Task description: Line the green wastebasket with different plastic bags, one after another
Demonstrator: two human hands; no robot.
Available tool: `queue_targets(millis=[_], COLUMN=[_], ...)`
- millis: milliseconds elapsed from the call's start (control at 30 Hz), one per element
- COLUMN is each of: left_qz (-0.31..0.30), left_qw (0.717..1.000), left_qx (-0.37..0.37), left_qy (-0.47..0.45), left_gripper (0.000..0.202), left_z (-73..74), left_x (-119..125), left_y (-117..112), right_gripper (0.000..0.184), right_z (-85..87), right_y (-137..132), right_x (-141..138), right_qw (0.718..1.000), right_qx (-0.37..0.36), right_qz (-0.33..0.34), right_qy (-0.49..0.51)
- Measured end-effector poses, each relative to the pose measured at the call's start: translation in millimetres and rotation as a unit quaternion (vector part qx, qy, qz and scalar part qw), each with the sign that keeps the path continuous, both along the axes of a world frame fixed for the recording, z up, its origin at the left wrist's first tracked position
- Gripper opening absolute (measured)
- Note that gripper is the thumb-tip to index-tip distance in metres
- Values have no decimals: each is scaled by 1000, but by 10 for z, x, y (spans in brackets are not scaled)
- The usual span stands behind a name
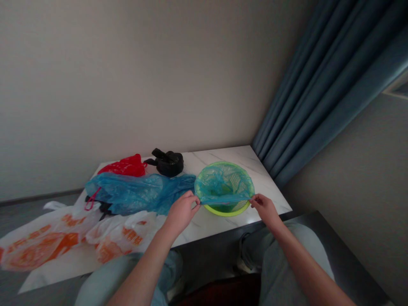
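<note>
A round green plastic basket point(228, 212) with mesh-like walls stands on the right part of the table. Inside it hangs a thin blue plastic bag point(219, 180), spread over the far part of the rim. Its near edge is drawn straight between my two hands, across the basket's opening. My left hand point(185, 208) pinches that edge at the left, by the rim. At the right rim, my right hand point(263, 208) pinches the other end between thumb and fingers. The basket's bottom is partly hidden by the bag.
Left of the basket lies another blue plastic bag point(143, 191) on the white marbled table point(204, 227). Behind it are a red bag point(127, 165) and a black bundled bag point(170, 163). White bags with orange print point(47, 238) lie front left. A blue curtain point(312, 93) hangs at right.
</note>
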State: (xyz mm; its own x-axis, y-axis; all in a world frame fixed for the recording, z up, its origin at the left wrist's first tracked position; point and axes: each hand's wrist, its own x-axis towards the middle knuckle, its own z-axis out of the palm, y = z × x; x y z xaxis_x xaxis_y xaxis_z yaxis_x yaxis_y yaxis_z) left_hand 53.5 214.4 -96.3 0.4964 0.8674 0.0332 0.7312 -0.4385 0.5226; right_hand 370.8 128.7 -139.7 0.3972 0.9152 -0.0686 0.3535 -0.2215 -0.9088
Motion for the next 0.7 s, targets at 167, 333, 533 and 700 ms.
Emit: queue_targets(millis=[167, 333, 533, 700], left_qz=[-4, -7, 65, 61], left_qw=[999, 999, 995, 993], left_qx=[-35, -46, -82, -100], left_qy=[15, 0, -5, -17], left_gripper=[11, 12, 10, 10], left_z=[-26, -106, -309, -381], left_x=[65, 69, 136, 242], left_y=[-16, 49, 160, 214], right_gripper=[36, 33, 23, 21], right_z=[26, 81, 7, -76], right_y=[-132, -167, -160, -119], right_x=[-13, -17, -75, -102], right_qw=[998, 991, 989, 988], right_qx=[-23, -55, -62, -111], right_qz=[7, 17, 83, 105], right_qy=[65, 119, 109, 2])
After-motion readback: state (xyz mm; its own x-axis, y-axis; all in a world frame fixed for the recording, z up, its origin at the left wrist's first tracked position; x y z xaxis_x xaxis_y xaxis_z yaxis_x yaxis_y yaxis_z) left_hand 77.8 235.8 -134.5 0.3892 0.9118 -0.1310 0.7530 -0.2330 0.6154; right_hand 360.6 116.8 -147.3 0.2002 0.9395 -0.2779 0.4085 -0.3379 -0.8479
